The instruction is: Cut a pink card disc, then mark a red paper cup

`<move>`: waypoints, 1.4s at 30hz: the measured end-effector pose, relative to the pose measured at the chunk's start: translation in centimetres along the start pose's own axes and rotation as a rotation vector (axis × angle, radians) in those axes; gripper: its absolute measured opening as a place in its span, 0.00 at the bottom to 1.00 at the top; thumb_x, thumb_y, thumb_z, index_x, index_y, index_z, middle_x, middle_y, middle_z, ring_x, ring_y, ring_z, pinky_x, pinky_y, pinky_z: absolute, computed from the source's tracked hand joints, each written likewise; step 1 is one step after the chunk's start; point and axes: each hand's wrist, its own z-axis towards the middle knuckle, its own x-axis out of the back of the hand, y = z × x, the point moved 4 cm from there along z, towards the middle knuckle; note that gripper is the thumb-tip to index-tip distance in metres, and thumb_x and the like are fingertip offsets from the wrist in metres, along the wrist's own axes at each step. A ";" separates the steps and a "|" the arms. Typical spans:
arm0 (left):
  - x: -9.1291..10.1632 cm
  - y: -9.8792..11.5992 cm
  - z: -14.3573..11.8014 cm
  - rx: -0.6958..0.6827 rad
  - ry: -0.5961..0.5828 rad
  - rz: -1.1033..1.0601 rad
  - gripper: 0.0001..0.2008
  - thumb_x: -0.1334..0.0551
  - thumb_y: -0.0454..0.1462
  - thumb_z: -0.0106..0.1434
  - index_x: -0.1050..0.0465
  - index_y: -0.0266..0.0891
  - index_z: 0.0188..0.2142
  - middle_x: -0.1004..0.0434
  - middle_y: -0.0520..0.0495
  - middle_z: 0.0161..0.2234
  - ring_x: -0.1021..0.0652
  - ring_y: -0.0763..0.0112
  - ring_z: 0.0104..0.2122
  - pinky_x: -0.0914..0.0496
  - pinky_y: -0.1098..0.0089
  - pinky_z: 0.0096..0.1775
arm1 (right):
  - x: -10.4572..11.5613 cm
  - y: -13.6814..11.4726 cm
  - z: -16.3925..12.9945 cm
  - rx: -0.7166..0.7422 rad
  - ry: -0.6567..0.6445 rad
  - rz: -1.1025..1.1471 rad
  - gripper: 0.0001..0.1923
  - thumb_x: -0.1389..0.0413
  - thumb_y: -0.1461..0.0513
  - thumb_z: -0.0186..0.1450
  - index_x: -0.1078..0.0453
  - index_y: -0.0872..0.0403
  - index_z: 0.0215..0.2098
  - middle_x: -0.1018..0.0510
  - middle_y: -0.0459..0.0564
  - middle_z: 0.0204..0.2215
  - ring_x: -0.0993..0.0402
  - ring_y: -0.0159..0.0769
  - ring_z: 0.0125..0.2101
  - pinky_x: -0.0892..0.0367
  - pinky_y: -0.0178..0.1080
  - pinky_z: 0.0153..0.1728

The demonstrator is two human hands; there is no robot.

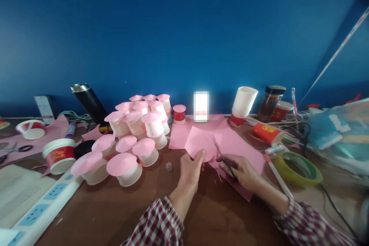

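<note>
My left hand (190, 169) pinches the lower edge of a round pink paper piece (198, 144), holding it up just above the brown table (210, 211). To its right, my right hand (242, 169) grips small dark scissors (223, 157), whose blades point up and left against the paper's right edge. Under both hands lie flat pink paper sheets (230, 140). Left of my left hand stands a cluster of white paper cups topped with pink paper discs (135, 134).
A white power strip (46, 200) runs along the front left. A red-and-white cup (59, 155), a black flask (90, 103) and another pair of scissors (15, 149) sit at left. A cup stack (243, 103), a jar (269, 103), a tape roll (296, 167) and a plastic bag (340, 134) stand right.
</note>
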 end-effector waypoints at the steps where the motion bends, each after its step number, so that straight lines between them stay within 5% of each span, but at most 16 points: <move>1: 0.0 0.0 0.0 0.003 -0.001 0.005 0.20 0.32 0.49 0.47 0.30 0.33 0.22 0.36 0.54 0.14 0.36 0.78 0.16 0.41 0.75 0.19 | 0.0 0.0 0.0 -0.007 -0.004 0.011 0.21 0.45 0.47 0.59 0.30 0.57 0.36 0.33 0.42 0.16 0.39 0.28 0.17 0.43 0.31 0.19; 18: -0.6 -0.3 -0.5 -0.001 -0.094 0.043 0.18 0.34 0.48 0.51 0.30 0.32 0.22 0.35 0.53 0.15 0.35 0.78 0.16 0.41 0.75 0.18 | -0.2 -0.4 0.0 -0.029 -0.002 0.147 0.23 0.43 0.45 0.56 0.34 0.57 0.34 0.36 0.39 0.15 0.39 0.27 0.16 0.42 0.31 0.18; 42: -0.4 0.2 -0.3 -0.031 -0.102 0.025 0.17 0.34 0.46 0.51 0.33 0.34 0.22 0.37 0.54 0.15 0.36 0.79 0.15 0.42 0.76 0.18 | 0.6 -1.1 0.0 -0.013 -0.008 0.008 0.19 0.45 0.50 0.59 0.31 0.58 0.37 0.33 0.42 0.19 0.39 0.29 0.19 0.41 0.32 0.21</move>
